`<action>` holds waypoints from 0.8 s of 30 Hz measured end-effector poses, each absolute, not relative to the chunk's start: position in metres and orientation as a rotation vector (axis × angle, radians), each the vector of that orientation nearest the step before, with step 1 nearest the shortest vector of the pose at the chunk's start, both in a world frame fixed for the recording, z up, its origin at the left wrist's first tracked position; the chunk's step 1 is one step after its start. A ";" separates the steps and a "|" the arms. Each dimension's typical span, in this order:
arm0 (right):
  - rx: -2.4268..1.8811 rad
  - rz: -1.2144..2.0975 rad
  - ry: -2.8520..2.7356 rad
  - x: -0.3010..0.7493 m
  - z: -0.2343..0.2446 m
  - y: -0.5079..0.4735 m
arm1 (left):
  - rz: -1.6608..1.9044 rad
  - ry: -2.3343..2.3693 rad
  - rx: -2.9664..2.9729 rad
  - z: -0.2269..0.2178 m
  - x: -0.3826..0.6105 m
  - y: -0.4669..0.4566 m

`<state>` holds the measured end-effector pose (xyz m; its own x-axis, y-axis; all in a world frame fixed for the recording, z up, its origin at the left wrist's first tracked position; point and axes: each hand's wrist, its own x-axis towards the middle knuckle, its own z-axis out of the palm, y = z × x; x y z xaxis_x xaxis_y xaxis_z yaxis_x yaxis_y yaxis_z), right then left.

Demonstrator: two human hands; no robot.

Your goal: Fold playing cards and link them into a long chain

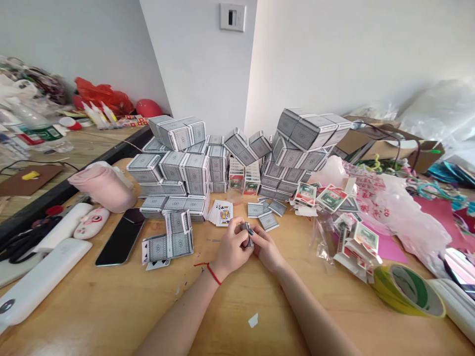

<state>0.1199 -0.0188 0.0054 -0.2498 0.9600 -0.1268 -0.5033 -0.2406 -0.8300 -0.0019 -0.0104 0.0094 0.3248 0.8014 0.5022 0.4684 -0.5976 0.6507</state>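
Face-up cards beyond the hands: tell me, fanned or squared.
Fanned: the face-up cards lie with staggered edges on the table, a king showing on top.

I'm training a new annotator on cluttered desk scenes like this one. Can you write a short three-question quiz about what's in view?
1. True or false: the left hand and the right hand hold the small deck of cards together.
2. What lies flat on the table, off to the left of the left hand? A) a black phone B) a laptop C) a mug
3. Which wrist wears the red string?

Key: 1 true; 2 A; 3 the left wrist.
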 end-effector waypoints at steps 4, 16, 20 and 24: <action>-0.814 1.664 -0.800 0.119 0.004 -0.019 | 1.186 1.130 2.245 0.008 -0.002 -0.012; -0.990 1.173 -0.890 0.129 -0.002 -0.013 | 1.228 1.001 1.457 0.020 -0.003 -0.006; -0.998 1.137 -0.998 0.127 0.000 -0.016 | 1.041 0.902 0.993 0.009 0.001 0.001; -0.975 1.127 -1.067 0.126 -0.002 -0.017 | 0.877 0.727 0.769 0.009 -0.002 0.003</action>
